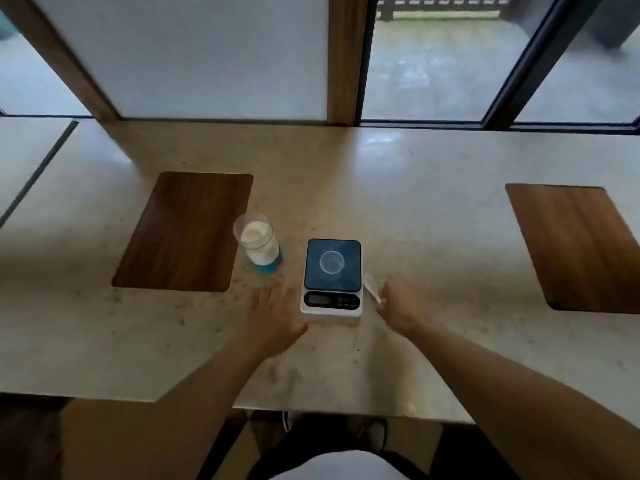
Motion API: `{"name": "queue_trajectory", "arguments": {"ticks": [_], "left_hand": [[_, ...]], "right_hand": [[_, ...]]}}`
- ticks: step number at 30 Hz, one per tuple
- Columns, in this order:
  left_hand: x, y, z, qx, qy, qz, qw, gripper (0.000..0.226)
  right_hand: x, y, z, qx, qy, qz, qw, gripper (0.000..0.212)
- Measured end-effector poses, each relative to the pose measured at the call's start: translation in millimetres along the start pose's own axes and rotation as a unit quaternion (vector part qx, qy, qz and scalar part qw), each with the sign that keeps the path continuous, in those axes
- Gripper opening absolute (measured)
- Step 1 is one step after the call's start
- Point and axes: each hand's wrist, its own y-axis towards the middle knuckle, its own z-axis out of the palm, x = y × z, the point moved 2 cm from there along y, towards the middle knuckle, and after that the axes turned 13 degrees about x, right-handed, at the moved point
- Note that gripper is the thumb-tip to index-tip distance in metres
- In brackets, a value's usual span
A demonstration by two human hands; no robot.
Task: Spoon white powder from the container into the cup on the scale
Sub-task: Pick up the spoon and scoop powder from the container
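A clear container (258, 242) with white powder and a blue base stands open on the table, left of a white scale (332, 278) with a dark blue platform. A small clear cup (331, 262) sits on the platform. A clear plastic spoon (372, 287) lies just right of the scale. My right hand (398, 308) is at the spoon's handle end, fingers touching it; the grip is blurred. My left hand (273, 315) rests flat on the table, fingers spread, just left of the scale and in front of the container.
Two dark wooden mats lie on the beige table (433, 209): one (183, 232) behind and left of the container, one (578, 247) at far right. A window wall runs along the table's far edge. The near table edge is close to my body.
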Motion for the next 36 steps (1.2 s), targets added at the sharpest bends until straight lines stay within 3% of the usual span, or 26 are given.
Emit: {"name": "queue_trajectory", "arguments": {"ticks": [3,7,15,22,30,36], "left_hand": [[15.2,2.5,17.1,0.044,-0.002,-0.031,0.999,0.070],[25.1,5.0,31.2,0.051,-0.034,-0.043,0.997,0.063],[39.9,14.0,47.8,0.056,-0.069,-0.078,0.993,0.080],[40.7,13.0,53.0,0.039,-0.051,-0.088,0.994,0.079],[48.6,10.1,50.4,-0.001,-0.038,-0.099,0.994,0.081],[58.7,12.3,51.8,0.013,-0.049,-0.126,0.991,0.087]], "right_hand": [[-6.8,3.7,4.0,-0.001,0.012,0.041,0.999,0.005],[-9.5,6.9,15.2,0.025,0.023,0.069,0.997,0.010],[-19.0,16.2,27.9,0.035,0.009,0.101,0.994,0.020],[-23.0,22.1,33.7,0.046,0.031,0.101,0.993,0.023],[-20.3,18.1,39.6,0.011,0.044,0.093,0.995,0.035],[-14.3,16.0,31.2,-0.053,0.087,0.075,0.992,0.025]]}}
